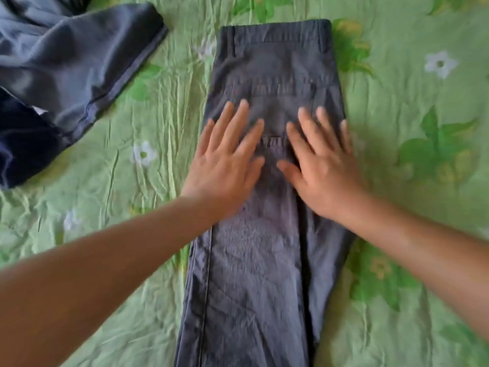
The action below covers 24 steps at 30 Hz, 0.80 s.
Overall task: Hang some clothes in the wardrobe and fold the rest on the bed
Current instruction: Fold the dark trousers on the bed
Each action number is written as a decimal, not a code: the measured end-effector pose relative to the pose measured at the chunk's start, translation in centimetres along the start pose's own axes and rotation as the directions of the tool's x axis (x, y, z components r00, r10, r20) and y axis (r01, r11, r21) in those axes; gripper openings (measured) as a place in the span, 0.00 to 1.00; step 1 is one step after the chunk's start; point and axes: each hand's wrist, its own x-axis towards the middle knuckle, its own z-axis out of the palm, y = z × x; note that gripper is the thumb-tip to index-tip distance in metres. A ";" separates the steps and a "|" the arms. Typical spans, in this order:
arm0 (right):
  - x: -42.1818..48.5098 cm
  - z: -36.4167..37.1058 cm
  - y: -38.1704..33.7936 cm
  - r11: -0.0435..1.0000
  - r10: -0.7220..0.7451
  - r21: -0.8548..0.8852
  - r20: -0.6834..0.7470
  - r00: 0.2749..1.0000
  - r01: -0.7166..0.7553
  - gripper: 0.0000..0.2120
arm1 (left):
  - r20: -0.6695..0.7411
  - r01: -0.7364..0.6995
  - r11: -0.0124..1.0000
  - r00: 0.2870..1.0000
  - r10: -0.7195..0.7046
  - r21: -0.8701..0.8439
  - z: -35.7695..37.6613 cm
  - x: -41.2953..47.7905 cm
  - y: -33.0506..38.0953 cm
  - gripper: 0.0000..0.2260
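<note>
Grey trousers [267, 274] lie lengthwise on the bed, folded in half along their length, waistband at the far end. My left hand [227, 160] presses flat on the seat of the trousers, fingers straight and spread. Beside it my right hand [322, 165] lies flat on the same part, fingers straight, its outer fingers at the right edge of the cloth. The two thumbs nearly meet over a back pocket. The trouser legs run off the bottom of the view.
The bed is covered by a creased green sheet with a flower print [412, 107]. A heap of grey-blue and dark navy clothes [60, 75] lies at the far left.
</note>
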 end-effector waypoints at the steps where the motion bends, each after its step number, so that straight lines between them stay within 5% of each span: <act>1: -3.0 0.8 -1.2 0.999 -0.039 -0.034 0.027 0.999 0.040 0.36 | 0.060 -0.032 0.997 0.998 0.027 0.073 1.0 -2.6 0.9 0.29; 4: -7.0 3.6 -2.1 0.986 -0.111 -0.119 0.073 0.991 0.119 0.38 | 0.157 -0.065 0.980 0.987 0.035 0.190 4.0 -5.6 1.1 0.32; 10: -6.8 4.6 -2.6 0.995 -0.051 -0.082 0.052 0.997 0.055 0.36 | 0.149 -0.056 0.971 0.989 0.021 0.231 5.9 -5.4 0.8 0.32; 15: -12.2 1.2 -4.3 0.943 0.287 0.225 -0.178 0.941 -0.245 0.26 | 0.189 0.024 0.983 0.980 -0.058 0.182 4.5 -6.4 3.0 0.30; 17: -14.1 0.4 -4.7 0.778 0.581 0.401 -0.166 0.797 -0.483 0.27 | 0.243 0.051 0.988 0.966 -0.087 0.148 4.4 -7.4 4.4 0.30; 20: -14.5 -0.6 -4.1 0.316 0.826 0.679 0.146 0.544 -0.663 0.20 | 0.298 0.075 0.989 0.948 -0.110 0.127 4.3 -8.1 5.7 0.30; 22: -13.7 -1.4 -3.3 0.216 0.800 0.673 0.294 0.524 -0.707 0.08 | 0.311 0.091 0.989 0.942 -0.124 0.118 4.3 -8.1 6.0 0.30; 24: -12.7 -1.9 -2.5 0.217 0.779 0.669 0.321 0.539 -0.711 0.14 | 0.317 0.093 0.989 0.940 -0.125 0.116 4.3 -7.9 5.9 0.30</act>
